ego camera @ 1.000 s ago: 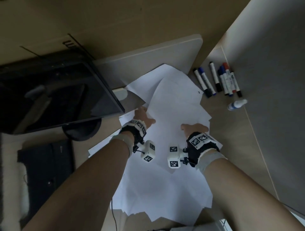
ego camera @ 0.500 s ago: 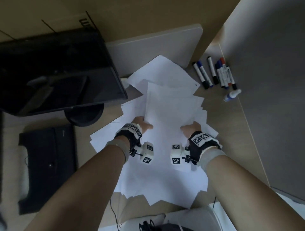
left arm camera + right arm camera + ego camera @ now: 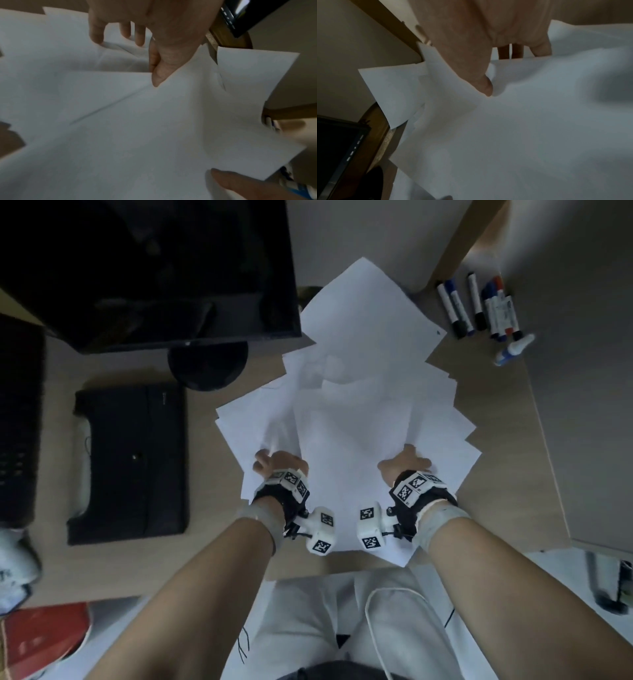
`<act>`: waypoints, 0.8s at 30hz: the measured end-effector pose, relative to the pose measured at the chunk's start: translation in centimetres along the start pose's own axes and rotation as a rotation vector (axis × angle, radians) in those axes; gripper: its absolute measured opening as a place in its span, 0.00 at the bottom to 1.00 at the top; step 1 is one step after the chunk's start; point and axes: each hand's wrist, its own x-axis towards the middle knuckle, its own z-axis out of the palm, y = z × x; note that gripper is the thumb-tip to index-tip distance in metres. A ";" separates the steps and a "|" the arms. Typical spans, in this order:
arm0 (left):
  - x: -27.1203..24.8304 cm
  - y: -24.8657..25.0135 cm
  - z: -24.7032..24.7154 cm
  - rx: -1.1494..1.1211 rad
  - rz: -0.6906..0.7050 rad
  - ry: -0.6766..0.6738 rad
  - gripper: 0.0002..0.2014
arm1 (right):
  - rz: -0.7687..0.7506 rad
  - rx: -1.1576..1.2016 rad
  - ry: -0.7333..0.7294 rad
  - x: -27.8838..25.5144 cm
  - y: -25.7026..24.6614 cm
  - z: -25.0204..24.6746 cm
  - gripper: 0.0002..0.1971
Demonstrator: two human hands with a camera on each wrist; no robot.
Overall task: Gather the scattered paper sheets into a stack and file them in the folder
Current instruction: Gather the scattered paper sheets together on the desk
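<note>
Several white paper sheets [image 3: 359, 412] lie fanned in a loose pile at the middle of the wooden desk [image 3: 496, 440], reaching its front edge. My left hand [image 3: 270, 462] grips the pile's left side. In the left wrist view the left hand [image 3: 147, 62] has its thumb on top of the sheets [image 3: 137, 121] and its fingers curled behind them. My right hand [image 3: 406, 462] holds the right side; close up, the right hand [image 3: 500, 73] presses its thumb on the sheets [image 3: 522, 135], its fingertips hidden under an edge. A flat black case with a snap [image 3: 130, 463], possibly the folder, lies to the left.
A dark monitor [image 3: 147, 268] on a round base [image 3: 209, 364] stands at the back left. Several markers [image 3: 479, 306] and a small bottle [image 3: 513, 349] lie at the back right, by a grey partition [image 3: 582, 371]. A red object [image 3: 44, 635] sits below the desk.
Both hands have drawn back toward my body, pulling the sheets with them to the desk's front edge. The raised top sheet has settled flatter.
</note>
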 end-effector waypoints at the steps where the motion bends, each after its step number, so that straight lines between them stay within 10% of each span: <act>1: 0.2 -0.4 0.3 -0.070 -0.029 0.017 0.17 | 0.019 0.009 -0.008 -0.3 0.1 0.3 0.36; 5: -0.5 -1.2 -0.1 -0.544 -0.149 0.007 0.30 | -0.023 0.179 -0.111 -0.4 0.1 1.5 0.51; 14: -1.5 -0.4 1.4 -0.853 -0.237 0.040 0.42 | -0.243 0.249 -0.171 0.4 1.6 2.9 0.28; 19: -2.2 0.1 1.1 -0.613 -0.231 0.024 0.44 | -0.266 0.258 -0.103 -0.1 2.6 2.1 0.14; 24: -2.5 2.3 0.8 -0.559 -0.262 0.039 0.42 | -0.108 0.180 0.111 1.6 5.5 -3.8 0.21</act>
